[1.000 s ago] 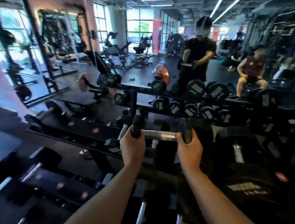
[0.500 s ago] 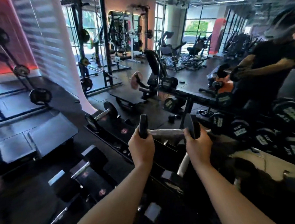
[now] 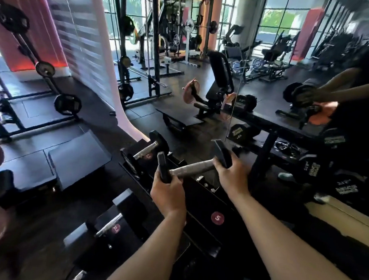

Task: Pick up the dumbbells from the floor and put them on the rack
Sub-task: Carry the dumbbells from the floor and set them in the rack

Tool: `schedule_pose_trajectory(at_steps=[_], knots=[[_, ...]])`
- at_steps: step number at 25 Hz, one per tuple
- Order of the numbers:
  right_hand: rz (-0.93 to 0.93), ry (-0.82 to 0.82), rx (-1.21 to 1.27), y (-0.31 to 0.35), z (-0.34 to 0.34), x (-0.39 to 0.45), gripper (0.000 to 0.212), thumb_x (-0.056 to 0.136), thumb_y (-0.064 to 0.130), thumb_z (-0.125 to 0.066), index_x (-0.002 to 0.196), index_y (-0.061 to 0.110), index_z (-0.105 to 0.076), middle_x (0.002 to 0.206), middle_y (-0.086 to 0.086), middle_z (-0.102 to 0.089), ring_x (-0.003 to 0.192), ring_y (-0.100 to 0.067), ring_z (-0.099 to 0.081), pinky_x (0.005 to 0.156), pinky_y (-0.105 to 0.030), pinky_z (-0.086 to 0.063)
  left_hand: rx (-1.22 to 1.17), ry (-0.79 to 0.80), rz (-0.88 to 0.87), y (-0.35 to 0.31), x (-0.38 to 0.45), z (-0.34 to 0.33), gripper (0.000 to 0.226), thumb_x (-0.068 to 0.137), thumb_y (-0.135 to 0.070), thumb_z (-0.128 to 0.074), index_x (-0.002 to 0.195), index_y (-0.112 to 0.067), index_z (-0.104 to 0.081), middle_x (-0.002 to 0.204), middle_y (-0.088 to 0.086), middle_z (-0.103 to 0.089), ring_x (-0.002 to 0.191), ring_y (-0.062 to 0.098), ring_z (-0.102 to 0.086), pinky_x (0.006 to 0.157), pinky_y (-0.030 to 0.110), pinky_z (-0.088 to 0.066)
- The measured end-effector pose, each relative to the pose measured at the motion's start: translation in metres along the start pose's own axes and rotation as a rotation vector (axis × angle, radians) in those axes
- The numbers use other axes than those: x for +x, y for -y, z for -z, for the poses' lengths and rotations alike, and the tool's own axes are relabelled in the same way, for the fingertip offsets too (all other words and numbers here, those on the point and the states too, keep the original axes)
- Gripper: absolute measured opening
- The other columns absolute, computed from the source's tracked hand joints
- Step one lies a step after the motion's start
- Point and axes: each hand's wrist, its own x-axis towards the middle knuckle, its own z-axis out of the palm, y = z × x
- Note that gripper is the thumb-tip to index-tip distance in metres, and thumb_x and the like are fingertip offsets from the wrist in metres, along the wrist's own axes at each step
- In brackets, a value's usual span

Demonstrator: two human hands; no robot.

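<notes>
Gym floor, dark rubber tiles, mirror wall ahead reflecting machines and windows. Dumbbell rack (image 3: 200,195) runs diagonally below the hands, black angled tray with round red weight labels; one marked "5" (image 3: 217,218) sits just below the wrists.

Dumbbell (image 3: 192,167) held in the air above the rack's upper tray, not touching it. Bar tilted: right end higher and farther, left end lower and nearer. Left hand (image 3: 168,194) has its fingers clenched around the near black end plate; right hand (image 3: 233,176) is wrapped around the far end plate. Steel handle bare between them. Judgement: gripping the heads rather than the handle keeps the fingers clear of the cradle when the weight goes down, and gives control of the tilt.

Small racked dumbbell (image 3: 146,151) already lies at the far end of the tray, just beyond the held one. Another racked dumbbell (image 3: 110,224) rests on the lower tier, near left.

Judgement: carry phase done, placement pending. Next move likely needs the bar levelled and aligned across the tray slot beside the small one.
</notes>
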Motion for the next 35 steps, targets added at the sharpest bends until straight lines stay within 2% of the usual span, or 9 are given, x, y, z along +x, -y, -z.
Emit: schedule_pose_trajectory(at_steps=[1, 4, 6, 13, 17, 22, 26, 31, 35], knots=[[0.018, 0.044, -0.023, -0.003, -0.010, 0.007, 0.025, 0.090, 0.028, -0.069, 0.113, 0.021, -0.070, 0.097, 0.008, -0.072, 0.094, -0.014, -0.068, 0.086, -0.031, -0.053, -0.030, -0.029, 0.020, 0.007, 0.005, 0.000, 0.018, 0.092, -0.017, -0.066, 0.107, -0.011, -0.073, 0.083, 0.002, -0.072, 0.072, -0.003, -0.068, 0.065, 0.008, -0.047], [0.069, 0.166, -0.064, -0.018, -0.051, 0.034, 0.035, 0.086, 0.040, -0.067, 0.119, 0.028, -0.068, 0.102, 0.010, -0.073, 0.099, -0.013, -0.069, 0.090, -0.039, -0.055, -0.036, -0.102, 0.069, 0.033, 0.030, -0.003, 0.021, 0.092, -0.020, -0.066, 0.111, -0.013, -0.073, 0.091, 0.004, -0.074, 0.087, 0.020, -0.070, 0.078, 0.028, -0.052], [0.078, 0.226, -0.111, -0.029, -0.080, 0.051, 0.045, 0.083, 0.051, -0.063, 0.126, 0.039, -0.061, 0.107, 0.011, -0.073, 0.104, -0.014, -0.068, 0.091, -0.043, -0.055, -0.013, -0.133, 0.092, 0.052, 0.052, -0.008, 0.023, 0.093, -0.019, -0.066, 0.114, -0.011, -0.072, 0.095, 0.007, -0.074, 0.092, 0.024, -0.069, 0.083, 0.031, -0.052], [0.036, 0.288, -0.136, -0.066, -0.133, 0.089, 0.041, 0.084, 0.035, -0.072, 0.123, 0.025, -0.067, 0.110, 0.004, -0.074, 0.106, -0.016, -0.067, 0.098, -0.039, -0.051, 0.009, -0.116, 0.173, 0.090, 0.095, -0.040, 0.035, 0.093, -0.008, -0.064, 0.128, -0.008, -0.064, 0.118, 0.008, -0.069, 0.111, 0.024, -0.066, 0.100, 0.041, -0.051], [0.025, 0.348, -0.224, -0.084, -0.139, 0.115, 0.040, 0.085, 0.027, -0.076, 0.123, 0.020, -0.068, 0.103, 0.004, -0.070, 0.102, -0.015, -0.065, 0.091, -0.025, -0.048, 0.006, -0.088, 0.237, 0.097, 0.092, -0.063, 0.041, 0.093, -0.004, -0.063, 0.133, -0.008, -0.056, 0.130, 0.005, -0.058, 0.118, 0.022, -0.059, 0.105, 0.038, -0.048], [-0.033, 0.410, -0.232, -0.121, -0.150, 0.122, 0.041, 0.084, 0.030, -0.078, 0.122, 0.022, -0.068, 0.106, 0.003, -0.072, 0.106, -0.018, -0.067, 0.096, -0.032, -0.051, 0.049, -0.087, 0.283, 0.119, 0.089, -0.080, 0.045, 0.094, -0.006, -0.061, 0.138, -0.008, -0.051, 0.135, 0.005, -0.052, 0.118, 0.023, -0.060, 0.101, 0.038, -0.051], [-0.013, 0.455, -0.256, -0.130, -0.154, 0.132, 0.048, 0.083, 0.036, -0.078, 0.128, 0.023, -0.066, 0.113, 0.004, -0.073, 0.108, -0.012, -0.065, 0.097, -0.028, -0.050, -0.002, -0.153, 0.310, 0.124, 0.083, -0.086, 0.043, 0.096, -0.008, -0.060, 0.137, -0.010, -0.050, 0.134, -0.001, -0.051, 0.109, 0.015, -0.061, 0.095, 0.030, -0.053], [-0.064, 0.532, -0.237, -0.129, -0.149, 0.137, 0.051, 0.083, 0.034, -0.078, 0.131, 0.025, -0.065, 0.114, 0.007, -0.071, 0.109, -0.008, -0.064, 0.099, -0.023, -0.048, -0.023, -0.087, 0.337, 0.124, 0.068, -0.089, 0.055, 0.094, 0.000, -0.057, 0.145, -0.011, -0.041, 0.143, 0.002, -0.042, 0.073, -0.026, -0.053, 0.054, -0.002, -0.042], [-0.118, 0.546, -0.199, -0.130, -0.145, 0.135, 0.047, 0.084, 0.037, -0.076, 0.129, 0.028, -0.066, 0.110, 0.008, -0.073, 0.107, -0.009, -0.067, 0.098, -0.029, -0.052, -0.036, -0.060, 0.363, 0.127, 0.063, -0.085, 0.056, 0.094, -0.001, -0.058, 0.144, -0.015, -0.039, 0.142, -0.002, -0.039, 0.065, -0.015, -0.058, 0.049, 0.000, -0.041]])
